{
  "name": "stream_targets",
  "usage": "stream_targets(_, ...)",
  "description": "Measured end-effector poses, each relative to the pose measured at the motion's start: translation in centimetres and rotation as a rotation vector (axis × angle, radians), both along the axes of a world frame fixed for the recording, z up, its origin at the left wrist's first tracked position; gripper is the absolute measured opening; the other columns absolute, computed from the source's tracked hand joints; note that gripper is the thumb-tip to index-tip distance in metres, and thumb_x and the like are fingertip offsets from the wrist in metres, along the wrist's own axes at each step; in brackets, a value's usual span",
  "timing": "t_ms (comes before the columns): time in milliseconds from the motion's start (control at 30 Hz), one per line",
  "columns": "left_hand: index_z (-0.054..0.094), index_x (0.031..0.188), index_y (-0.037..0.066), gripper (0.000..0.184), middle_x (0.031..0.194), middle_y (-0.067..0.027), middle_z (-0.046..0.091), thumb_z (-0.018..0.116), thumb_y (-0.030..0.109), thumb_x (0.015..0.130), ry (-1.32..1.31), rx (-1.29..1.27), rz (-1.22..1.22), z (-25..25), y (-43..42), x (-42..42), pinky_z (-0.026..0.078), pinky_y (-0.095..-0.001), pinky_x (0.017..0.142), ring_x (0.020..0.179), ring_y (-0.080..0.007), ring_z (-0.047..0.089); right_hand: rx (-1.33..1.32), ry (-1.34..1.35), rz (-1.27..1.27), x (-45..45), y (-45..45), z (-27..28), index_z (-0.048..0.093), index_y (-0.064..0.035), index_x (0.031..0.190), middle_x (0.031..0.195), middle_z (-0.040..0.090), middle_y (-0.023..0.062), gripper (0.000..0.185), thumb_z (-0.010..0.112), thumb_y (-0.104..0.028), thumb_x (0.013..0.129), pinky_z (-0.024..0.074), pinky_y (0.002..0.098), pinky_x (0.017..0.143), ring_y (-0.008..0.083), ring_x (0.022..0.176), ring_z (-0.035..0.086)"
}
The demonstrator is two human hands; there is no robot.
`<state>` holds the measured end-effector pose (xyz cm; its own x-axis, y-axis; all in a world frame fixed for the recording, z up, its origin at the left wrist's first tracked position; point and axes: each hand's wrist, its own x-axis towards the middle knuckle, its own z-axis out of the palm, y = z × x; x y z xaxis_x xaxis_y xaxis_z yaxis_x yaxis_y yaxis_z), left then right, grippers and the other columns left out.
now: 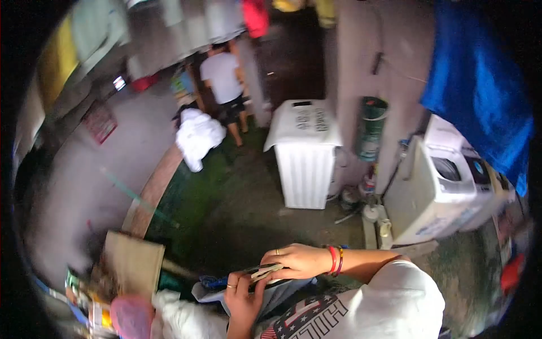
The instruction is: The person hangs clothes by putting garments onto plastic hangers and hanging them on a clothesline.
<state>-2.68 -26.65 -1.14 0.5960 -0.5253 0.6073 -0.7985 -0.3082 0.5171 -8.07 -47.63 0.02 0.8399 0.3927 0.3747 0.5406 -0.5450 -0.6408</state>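
Observation:
Close together in front of my body, both hands meet at a small, slim, pale thing with a dark edge [266, 273]; blur hides its exact kind. My right hand [291, 261], with a ring and red and dark bands at the wrist, closes on it from the right. From below left, my left hand [244, 291], also ringed, has its fingers bent around the other end. Grey-blue cloth [212, 292] shows just under and behind the hands. White cloth [189, 316] lies to the left of my left forearm.
Ahead stands a white cabinet-like appliance with a cover [305, 169]; a washing machine [437, 183] is at right, under a hanging blue cloth [480, 90]. A person in a white shirt [222, 73] stands at the back beside white laundry [197, 137]. A cardboard panel [132, 260] leans left.

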Motion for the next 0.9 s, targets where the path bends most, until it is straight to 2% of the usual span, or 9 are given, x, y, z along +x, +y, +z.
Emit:
stream_targets(133, 0.056, 0.081, 0.001, 0.036, 0.081, -0.0105, 0.055, 0.085, 0.016, 0.066, -0.136, 0.006, -0.156, 1.9, -9.4, -2.7, 0.049, -0.0370, 0.064, 0.070, -0.0270, 0.060, 0.025, 0.019, -0.270, -8.1, -7.4, 0.8, 0.055, -0.0055, 0.123, 0.098, 0.060, 0.0154, 0.032, 0.053, -0.021, 0.095, 0.0497, 0.0407, 0.073, 0.0342, 0.084, 0.061)
stream_targets(167, 0.056, 0.104, 0.005, 0.054, 0.111, -0.0151, 0.051, 0.086, 0.020, 0.062, 0.159, 0.094, -0.253, 1.3, -11.5, -3.8, 0.044, -0.0407, 0.078, 0.089, -0.0330, 0.052, 0.105, -0.011, -0.309, -10.2, -9.8, 0.1, 0.055, -0.0061, 0.123, 0.098, 0.061, 0.0153, 0.032, 0.051, -0.022, 0.096, 0.0498, 0.0403, 0.073, 0.0335, 0.084, 0.062)
stream_targets(300, 0.059, 0.110, 0.008, 0.060, 0.109, -0.0129, 0.057, 0.080, 0.043, 0.065, -0.304, 0.396, -0.405, 1.0, -21.7, -8.2, 0.036, -0.0460, 0.092, 0.095, -0.0342, 0.054, 0.218, 0.050, -0.432, -19.9, -18.3, -0.8, 0.054, -0.0071, 0.124, 0.100, 0.064, 0.0139, 0.034, 0.048, -0.029, 0.099, 0.0493, 0.0369, 0.078, 0.0292, 0.089, 0.064)
stream_targets(400, 0.063, 0.107, 0.007, 0.053, 0.092, -0.0154, 0.066, 0.066, 0.051, 0.079, 0.016, 0.803, -0.727, 0.4, -29.2, -10.9, 0.048, -0.0442, 0.077, 0.089, -0.0349, 0.062, 0.134, 0.128, -0.513, -25.8, -22.3, -0.4, 0.054, -0.0063, 0.123, 0.101, 0.063, 0.0152, 0.037, 0.048, -0.033, 0.098, 0.0490, 0.0387, 0.079, 0.0326, 0.091, 0.063)
stream_targets(600, 0.064, 0.104, 0.007, 0.048, 0.090, -0.0152, 0.066, 0.060, 0.051, 0.085, -0.028, 0.615, -1.078, -3.3, -39.1, -16.6, 0.050, -0.0422, 0.071, 0.083, -0.0353, 0.064, 0.220, 0.177, -0.865, -37.4, -25.4, 2.5, 0.052, -0.0025, 0.126, 0.105, 0.063, 0.0166, 0.044, 0.060, -0.030, 0.092, 0.0498, 0.0363, 0.083, 0.0304, 0.094, 0.063)
stream_targets(667, 0.065, 0.110, 0.009, 0.048, 0.091, -0.0163, 0.066, 0.064, 0.048, 0.083, 0.055, 0.580, -1.146, -1.4, -41.0, -18.3, 0.051, -0.0417, 0.070, 0.083, -0.0358, 0.064, -0.080, 0.078, -1.081, -41.5, -25.5, 3.4, 0.054, -0.0040, 0.126, 0.110, 0.063, 0.0163, 0.053, 0.065, -0.039, 0.087, 0.0491, 0.0368, 0.087, 0.0301, 0.099, 0.062)
stream_targets(733, 0.064, 0.114, 0.011, 0.047, 0.093, -0.0159, 0.067, 0.068, 0.045, 0.082, 0.041, 0.519, -1.218, -1.8, -42.7, -19.2, 0.051, -0.0412, 0.070, 0.084, -0.0360, 0.064, -0.341, 0.288, -1.327, -46.5, -24.6, 1.4, 0.060, -0.0087, 0.118, 0.110, 0.064, 0.0174, 0.054, 0.061, -0.050, 0.085, 0.0507, 0.0418, 0.084, 0.0320, 0.099, 0.063)
stream_targets(800, 0.068, 0.097, 0.005, 0.035, 0.090, -0.0110, 0.066, 0.070, 0.036, 0.082, -0.050, 0.303, -1.286, -2.5, -44.3, -20.0, 0.050, -0.0379, 0.069, 0.083, -0.0305, 0.064, -0.286, 0.724, -1.581, -49.3, -22.4, 0.2, 0.067, -0.0109, 0.101, 0.095, 0.067, 0.0171, 0.045, 0.063, -0.052, 0.082, 0.0520, 0.0446, 0.075, 0.0343, 0.088, 0.065)
stream_targets(900, 0.068, 0.097, 0.005, 0.034, 0.092, -0.0141, 0.067, 0.073, 0.033, 0.078, 0.013, 0.259, -1.391, -3.4, -47.6, -22.2, 0.052, -0.0389, 0.072, 0.084, -0.0319, 0.065, -0.205, 0.557, -1.705, -51.1, -18.2, 0.7, 0.068, -0.0113, 0.091, 0.081, 0.066, 0.0154, 0.039, 0.064, -0.049, 0.082, 0.0513, 0.0451, 0.066, 0.0362, 0.077, 0.064)
